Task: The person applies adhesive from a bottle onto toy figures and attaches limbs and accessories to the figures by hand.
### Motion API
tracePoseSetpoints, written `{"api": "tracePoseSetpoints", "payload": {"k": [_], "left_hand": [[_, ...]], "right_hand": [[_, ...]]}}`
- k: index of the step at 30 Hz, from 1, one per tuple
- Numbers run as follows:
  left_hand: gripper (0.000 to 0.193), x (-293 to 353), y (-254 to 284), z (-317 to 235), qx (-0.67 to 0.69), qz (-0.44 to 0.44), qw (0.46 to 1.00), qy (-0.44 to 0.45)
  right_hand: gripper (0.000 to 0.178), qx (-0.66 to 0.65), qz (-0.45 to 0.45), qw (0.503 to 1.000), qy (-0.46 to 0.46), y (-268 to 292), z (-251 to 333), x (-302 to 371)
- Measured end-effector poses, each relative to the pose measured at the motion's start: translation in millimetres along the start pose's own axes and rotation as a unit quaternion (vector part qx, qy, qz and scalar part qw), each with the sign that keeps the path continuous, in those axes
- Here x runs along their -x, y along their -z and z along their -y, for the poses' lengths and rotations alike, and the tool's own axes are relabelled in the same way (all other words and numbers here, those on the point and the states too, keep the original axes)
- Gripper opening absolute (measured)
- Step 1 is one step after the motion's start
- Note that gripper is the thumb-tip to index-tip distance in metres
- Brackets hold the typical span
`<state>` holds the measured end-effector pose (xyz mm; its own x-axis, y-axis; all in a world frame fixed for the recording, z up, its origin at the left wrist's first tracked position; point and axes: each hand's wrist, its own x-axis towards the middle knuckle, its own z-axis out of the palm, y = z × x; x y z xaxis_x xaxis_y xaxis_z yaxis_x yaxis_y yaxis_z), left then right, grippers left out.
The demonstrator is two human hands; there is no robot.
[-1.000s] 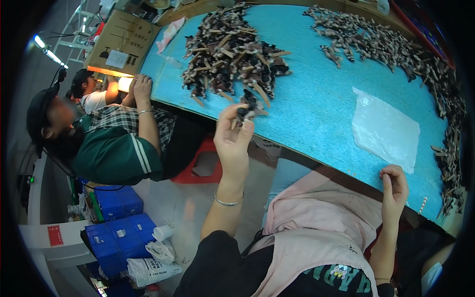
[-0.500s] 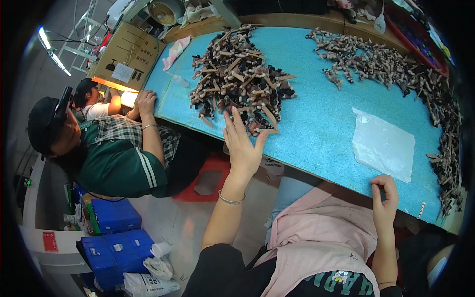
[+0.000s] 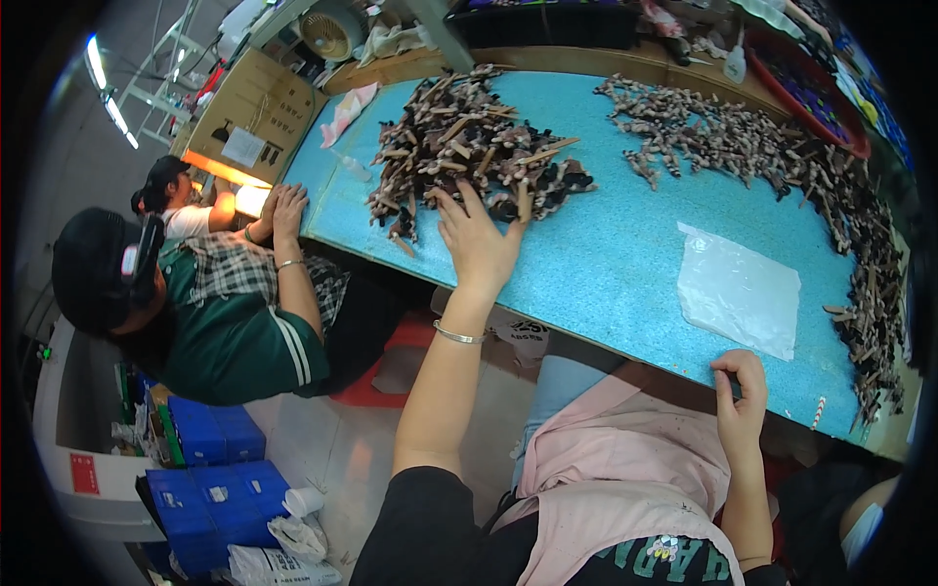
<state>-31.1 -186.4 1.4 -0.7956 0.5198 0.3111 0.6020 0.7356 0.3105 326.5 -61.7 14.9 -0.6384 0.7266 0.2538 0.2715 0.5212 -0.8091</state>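
Observation:
My left hand (image 3: 477, 239) is open, fingers spread against the near edge of a large heap (image 3: 469, 146) of small dark, brown and beige pieces mixed with flat wooden strips. Its fingertips touch the heap, partly sunk among the pieces, and no piece shows gripped. My right hand (image 3: 743, 391) rests at the near table edge with fingers loosely curled and nothing visible in it. Just beyond it, a whitish plastic sheet (image 3: 740, 293) lies flat on the blue tabletop (image 3: 606, 264). Too small to name, the heaped pieces look knobbly and striped.
Another long band of similar pieces (image 3: 713, 127) curves along the far and right sides. A red-rimmed basket (image 3: 811, 107) stands behind it. A striped stick (image 3: 819, 412) lies at the right front. To my left sits a person in a green shirt (image 3: 244, 342), beside a cardboard box (image 3: 249, 122).
My left hand has moved forward into the heap's near edge, and strips and pieces there have shifted away from the table edge. My right hand stays curled. The view has shifted slightly.

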Motion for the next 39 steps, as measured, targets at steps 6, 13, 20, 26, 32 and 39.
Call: {"api": "tracePoseSetpoints", "payload": {"k": [6,13,20,26,32,39], "left_hand": [[0.087,-8,-29,11,0.075,-0.003,0.996,-0.049],[0.069,37,13,-8,0.057,-0.028,0.997,-0.033],[0.049,45,45,-119,0.195,-0.070,0.949,-0.239],[0.053,94,5,-292,0.269,0.230,0.799,-0.486],[0.063,133,-59,-414,0.268,0.218,0.755,-0.557],[0.063,165,-30,-377,0.225,0.225,0.786,-0.530]], "right_hand": [[0.013,-0.002,0.002,0.999,0.042,13,-7,4],[0.012,-0.126,0.060,0.988,0.062,51,-27,15],[0.015,0.042,-0.282,0.959,-0.008,150,-65,27],[0.038,0.188,-0.371,0.905,-0.089,187,-107,18],[0.053,0.303,-0.293,0.901,-0.104,179,-120,-6],[0.043,0.226,-0.199,0.953,-0.008,181,-114,23]]}}
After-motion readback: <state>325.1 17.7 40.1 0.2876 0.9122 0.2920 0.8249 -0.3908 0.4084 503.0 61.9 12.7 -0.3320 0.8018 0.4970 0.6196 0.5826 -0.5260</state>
